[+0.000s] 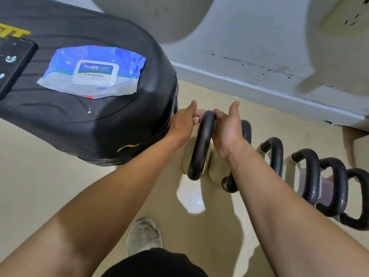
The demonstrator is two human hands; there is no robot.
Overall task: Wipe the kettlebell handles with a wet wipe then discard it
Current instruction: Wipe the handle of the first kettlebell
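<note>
Several kettlebells with black handles stand in a row on the floor along the wall. Both hands meet at the top of the leftmost kettlebell handle (201, 144). My left hand (184, 122) presses its fingertips against the handle's left side, and a small pale sliver of wet wipe (200, 117) shows there, mostly hidden. My right hand (227, 126) curls its fingers over the same handle from the right, thumb up. My right forearm partly covers the second handle (246, 130). Further handles (276, 154) run off to the right.
A closed blue and white wet wipe pack (93, 71) lies on a large black padded bench (111, 124) just left of the hands. The scuffed white wall base (259, 86) runs behind the kettlebells. My grey shoe (143, 235) stands on the beige floor below.
</note>
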